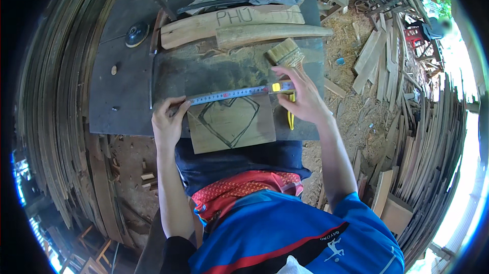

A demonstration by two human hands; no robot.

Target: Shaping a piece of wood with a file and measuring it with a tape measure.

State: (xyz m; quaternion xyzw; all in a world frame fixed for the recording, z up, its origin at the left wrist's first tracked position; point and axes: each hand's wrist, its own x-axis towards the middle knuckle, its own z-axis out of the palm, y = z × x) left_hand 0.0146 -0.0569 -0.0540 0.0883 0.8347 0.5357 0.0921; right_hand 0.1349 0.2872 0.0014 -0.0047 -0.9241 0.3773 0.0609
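Observation:
My left hand (168,116) pinches the free end of a tape measure at the far left corner of a wooden board (201,140). Its pale blade (229,93) runs along the board's far edge. In my right hand (304,96) is the tape's case (283,87), with a yellow button, just past the board's far right corner. A dark heart-like outline is drawn on the board, which overhangs the table's near edge. Below the case lies a yellow looped thing (291,116), its kind unclear. A wide brush (286,53) rests beyond my right hand.
The dark table (122,106) carries two long wood pieces (193,30) at the back. Offcuts and a dark plastic-like bundle lie behind them. A round dark object (137,35) sits at the left. Stacked planks (66,80) line the left; more timber leans at the right.

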